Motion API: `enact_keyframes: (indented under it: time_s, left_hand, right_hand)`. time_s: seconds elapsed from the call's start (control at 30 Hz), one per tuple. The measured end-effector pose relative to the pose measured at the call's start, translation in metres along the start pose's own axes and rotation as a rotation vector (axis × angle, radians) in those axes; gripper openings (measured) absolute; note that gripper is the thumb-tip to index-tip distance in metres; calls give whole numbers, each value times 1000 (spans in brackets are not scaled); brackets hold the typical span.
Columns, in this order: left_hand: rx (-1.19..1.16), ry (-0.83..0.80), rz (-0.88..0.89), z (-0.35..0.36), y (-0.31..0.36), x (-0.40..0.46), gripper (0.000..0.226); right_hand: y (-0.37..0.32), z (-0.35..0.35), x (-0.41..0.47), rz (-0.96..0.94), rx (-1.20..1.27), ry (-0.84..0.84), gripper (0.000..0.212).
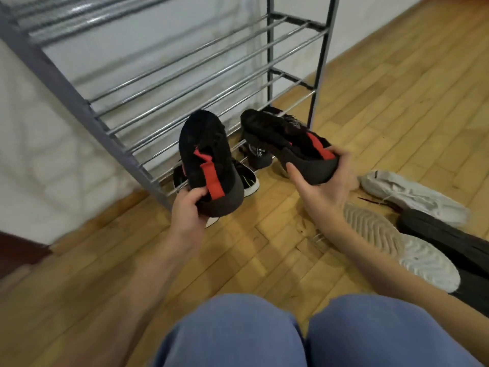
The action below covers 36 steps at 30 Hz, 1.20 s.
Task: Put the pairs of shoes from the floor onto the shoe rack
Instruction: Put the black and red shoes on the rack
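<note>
Yellow wood parquet floor, white wall far; left hand and right hand each grip a black red-striped sneaker heel before grey metal shoe rack.

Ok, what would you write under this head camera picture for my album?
Left hand and right hand each hold a black-and-red shoe before the shoe rack; white shoes wait on the floor.

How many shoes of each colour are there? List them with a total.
black-and-red shoes: 2
white shoes: 2
other dark shoes: at least 2; more may be hidden behind the held pair
Total: at least 6
</note>
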<state>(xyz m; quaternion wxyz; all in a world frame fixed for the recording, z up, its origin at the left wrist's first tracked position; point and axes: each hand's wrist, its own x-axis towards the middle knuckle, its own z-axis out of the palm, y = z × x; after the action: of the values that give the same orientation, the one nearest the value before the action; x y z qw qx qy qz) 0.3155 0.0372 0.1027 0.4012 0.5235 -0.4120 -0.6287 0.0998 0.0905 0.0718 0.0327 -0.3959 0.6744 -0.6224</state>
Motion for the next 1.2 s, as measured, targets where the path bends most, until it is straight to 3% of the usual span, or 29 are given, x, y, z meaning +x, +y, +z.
enact_keyframes:
  time_s: [0.2,0.43,0.63,0.77,0.9,1.2]
  left_hand:
    - [-105,217,-43,-8,-4,32,34]
    - [-260,430,11,-16,2,66,2]
    - [-371,515,-10,-10,13,73,21]
    - [-401,638,-24,-4,9,72,11]
    - [-461,677,-126,-3,5,66,21]
    - [-467,580,-139,-16,-9,55,12]
  right_hand:
    - [6,71,15,-74,38,-140,65]
    - [8,149,28,-8,179,-232,66]
    - [13,189,32,-13,217,-248,66]
    - [16,194,30,-45,222,-298,65]
    - [17,189,24,-45,208,-329,66]
    - [29,163,18,-55,67,-541,84]
